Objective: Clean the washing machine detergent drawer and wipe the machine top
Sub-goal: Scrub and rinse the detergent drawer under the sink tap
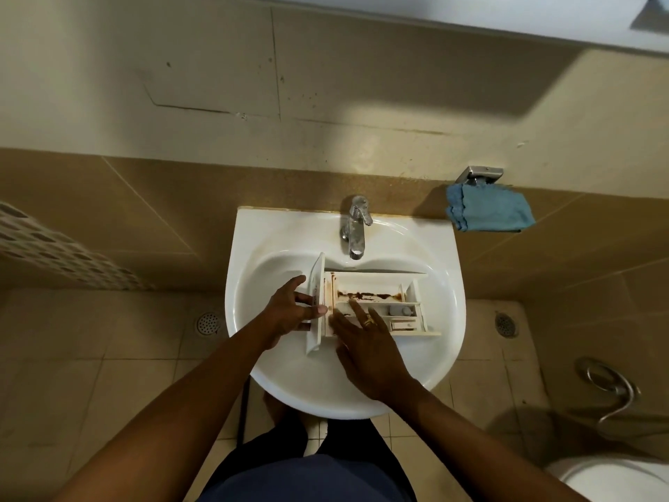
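A white detergent drawer (383, 288) lies across the bowl of a white sink (445, 284), its compartments facing up and streaked with brown grime. My left hand (293, 309) grips the drawer's front panel at its left end, thumb over the panel's edge. My right hand (365, 342) lies on the drawer's near compartments with straight fingers, the index finger reaching into a compartment. A ring sits on one finger.
A chrome tap (356, 226) stands behind the drawer; no water is visible from it. A blue cloth (488, 211) hangs on a wall holder to the right. Floor drains (208, 323) lie on both sides. A toilet rim (615, 480) shows bottom right, and a metal hose (611, 389) above it.
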